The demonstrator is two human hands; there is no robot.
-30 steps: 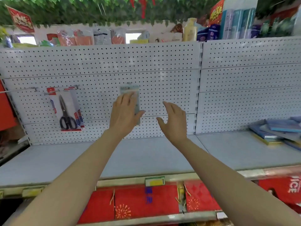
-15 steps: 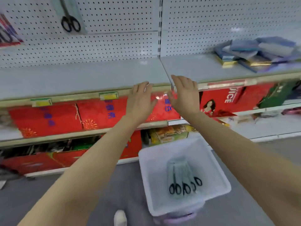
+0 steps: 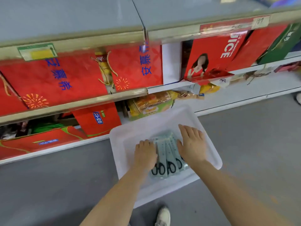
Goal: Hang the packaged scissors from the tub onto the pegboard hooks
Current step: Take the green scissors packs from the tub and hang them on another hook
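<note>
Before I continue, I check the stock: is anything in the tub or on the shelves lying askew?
Mostly tidy. The packaged scissors lie fanned in the white tub, not spilled. On the lower shelf, a yellow snack bag lies on its side.

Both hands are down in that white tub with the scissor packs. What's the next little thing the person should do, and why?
Probably pinch one pack off the packaged scissors and lift it out. Both hands are in the tub either side of the pile: the left hand has its fingers bent down at the pile's left edge, and the right hand lies flat at its right edge. No pack looks lifted yet.
</note>
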